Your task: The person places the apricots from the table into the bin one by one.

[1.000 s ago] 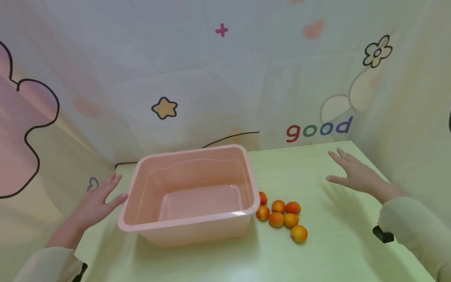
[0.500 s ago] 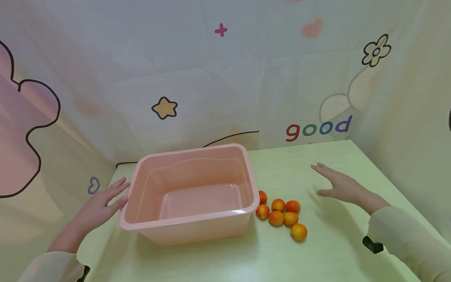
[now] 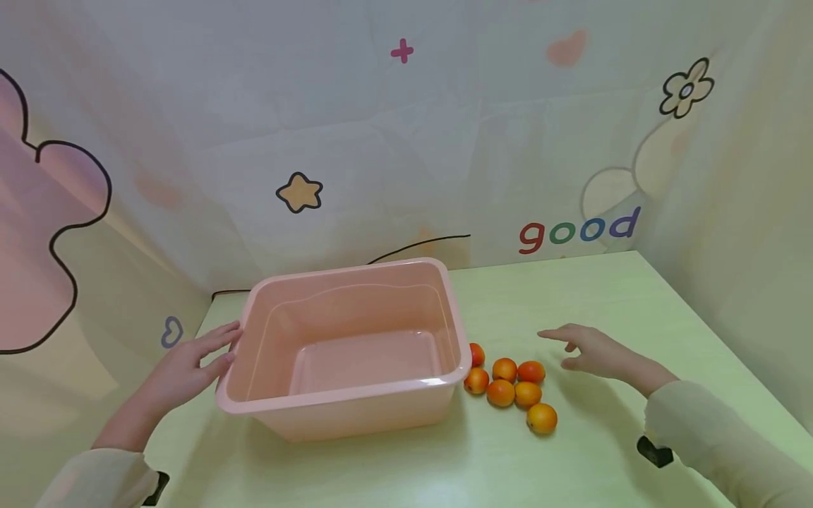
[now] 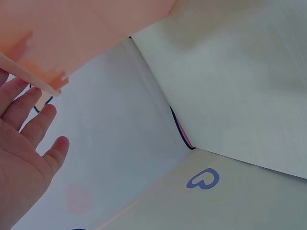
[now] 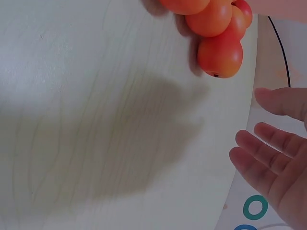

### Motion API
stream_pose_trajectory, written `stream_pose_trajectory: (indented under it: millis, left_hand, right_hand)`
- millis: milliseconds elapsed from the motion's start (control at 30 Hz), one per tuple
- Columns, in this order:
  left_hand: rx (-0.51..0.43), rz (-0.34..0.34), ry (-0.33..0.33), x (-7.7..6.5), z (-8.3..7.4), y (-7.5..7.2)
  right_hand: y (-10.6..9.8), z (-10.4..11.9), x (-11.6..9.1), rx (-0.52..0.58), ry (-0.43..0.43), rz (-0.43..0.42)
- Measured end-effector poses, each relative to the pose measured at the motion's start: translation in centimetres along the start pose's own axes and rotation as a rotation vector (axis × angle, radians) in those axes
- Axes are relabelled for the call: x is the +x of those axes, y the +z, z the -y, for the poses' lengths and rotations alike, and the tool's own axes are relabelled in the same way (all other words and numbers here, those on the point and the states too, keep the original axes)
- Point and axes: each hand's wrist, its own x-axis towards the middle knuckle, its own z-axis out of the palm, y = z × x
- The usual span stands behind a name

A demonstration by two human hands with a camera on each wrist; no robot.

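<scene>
A pink plastic basin (image 3: 356, 408) stands upright on the table. My left hand (image 3: 184, 370) is at its left end, fingertips touching the rim; in the left wrist view the fingers (image 4: 38, 125) are nearly straight beneath the rim's edge. Several small round orange-red fruits (image 3: 501, 393) lie clustered against the basin's right side, one partly hidden behind it. To their right, my right hand (image 3: 593, 351) hovers above the table, holding nothing. The right wrist view shows its fingers (image 5: 261, 155) loosely extended, apart from the nearest fruit (image 5: 220, 56).
The pale green table (image 3: 381, 473) reaches back to a printed cloth wall (image 3: 394, 155). Cloth also hangs at the left and right sides. The table's right edge runs beyond my right arm.
My right hand has come down and left toward the fruits. The left hand has moved slightly right, onto the basin's rim. Basin and fruits stay in place.
</scene>
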Motion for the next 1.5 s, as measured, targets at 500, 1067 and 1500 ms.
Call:
stream_pose_trajectory:
  millis: [500,1067,1500]
  left_hand:
    - [0.003,0.032,-0.009,0.3,0.1,-0.2]
    - [0.001,0.056,0.003,0.2,-0.2,-0.5]
    - [0.009,0.032,0.032,0.2,0.0,-0.2]
  right_hand:
    - [2.1,0.9,1.8,0.075,-0.023,0.130]
    - [3.3,0.7,2.7,0.036,-0.069,0.124]
    - [3.2,0.8,2.3,0.065,0.034,0.159]
